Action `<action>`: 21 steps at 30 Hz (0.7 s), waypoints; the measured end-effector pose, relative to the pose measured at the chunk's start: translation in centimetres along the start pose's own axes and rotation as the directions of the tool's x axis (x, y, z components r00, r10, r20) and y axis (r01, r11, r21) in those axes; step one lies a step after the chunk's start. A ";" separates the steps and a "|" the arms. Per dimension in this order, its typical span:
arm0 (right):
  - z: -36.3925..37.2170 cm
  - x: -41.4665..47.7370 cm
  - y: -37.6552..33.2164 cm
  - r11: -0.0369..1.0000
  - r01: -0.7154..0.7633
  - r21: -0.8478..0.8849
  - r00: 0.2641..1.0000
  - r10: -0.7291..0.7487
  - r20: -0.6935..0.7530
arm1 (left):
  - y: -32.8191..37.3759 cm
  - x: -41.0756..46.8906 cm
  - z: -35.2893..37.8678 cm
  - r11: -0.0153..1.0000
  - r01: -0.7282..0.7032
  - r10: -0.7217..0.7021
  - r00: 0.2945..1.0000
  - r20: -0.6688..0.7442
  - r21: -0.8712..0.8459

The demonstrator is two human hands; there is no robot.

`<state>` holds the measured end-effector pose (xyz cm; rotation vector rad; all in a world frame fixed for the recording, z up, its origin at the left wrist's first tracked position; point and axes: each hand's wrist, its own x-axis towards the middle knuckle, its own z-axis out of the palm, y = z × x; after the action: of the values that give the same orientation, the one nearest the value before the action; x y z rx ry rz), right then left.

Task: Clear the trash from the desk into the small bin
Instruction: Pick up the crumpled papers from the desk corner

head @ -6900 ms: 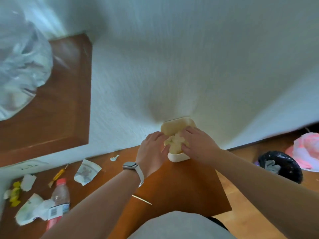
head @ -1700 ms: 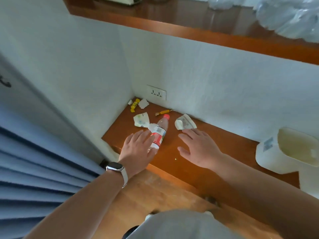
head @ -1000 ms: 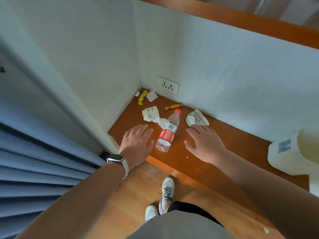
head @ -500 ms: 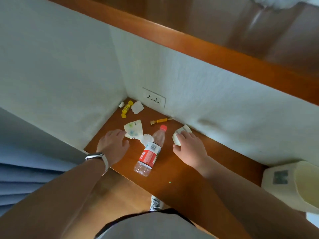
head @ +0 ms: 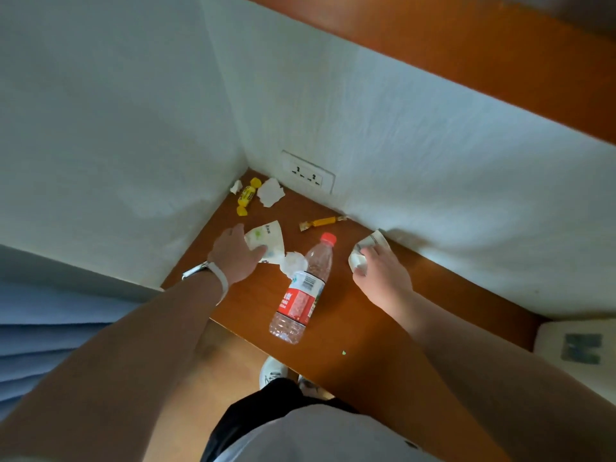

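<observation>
Step in hand: trash is being gathered from the desk (head: 366, 331); nothing is seen in transit to the bin yet.
Landmark: the plastic bottle (head: 301, 288), lying on its side with its red cap towards the wall.
Left hand (head: 238, 258): spread wide and laid on the printed wrapper (head: 270, 238), just left of the bottle's cap end; fingertips touch the paper, but no closed grip is seen.
Right hand (head: 383, 275): fingers are curled round the crumpled white wrapper (head: 361, 253), just right of the bottle's neck, near the wall.
Other trash: a tissue wad (head: 293, 263) touches the bottle's left shoulder; an orange sweet wrapper (head: 321, 222) lies just beyond the cap; a yellow sweet wrapper (head: 246, 196) and a white scrap (head: 271, 191) lie farther beyond the bottle, in the corner.
Small bin (head: 576, 341): well to the right of the bottle, cut by the frame edge; its opening is not shown.
Next move, judged: the left fingers would need closing on the printed wrapper, then both handfuls carried right, past the bottle, and released over the bin. The thin paper may slide instead of lifting.
</observation>
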<state>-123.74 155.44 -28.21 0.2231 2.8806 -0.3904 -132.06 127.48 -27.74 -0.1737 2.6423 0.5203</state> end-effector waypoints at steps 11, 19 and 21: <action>0.7 -1.6 -1.0 0.999 -0.032 -0.011 0.999 0.032 -0.018 | -1.5 0.0 1.2 0.983 -0.063 0.059 0.998 -0.027 -0.173; -0.8 -3.6 -2.4 0.997 -0.060 0.047 0.996 0.064 -0.068 | -1.4 -1.3 -0.5 0.948 -0.124 0.115 0.992 -0.048 -0.294; -1.7 -4.3 -2.8 0.994 -0.081 0.067 0.994 0.085 -0.070 | -1.1 -1.7 -1.2 0.937 -0.163 0.146 0.986 -0.079 -0.310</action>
<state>-120.46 152.73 -24.95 0.3741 2.9201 -0.4694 -130.78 126.09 -26.34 -0.0773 2.6221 1.0066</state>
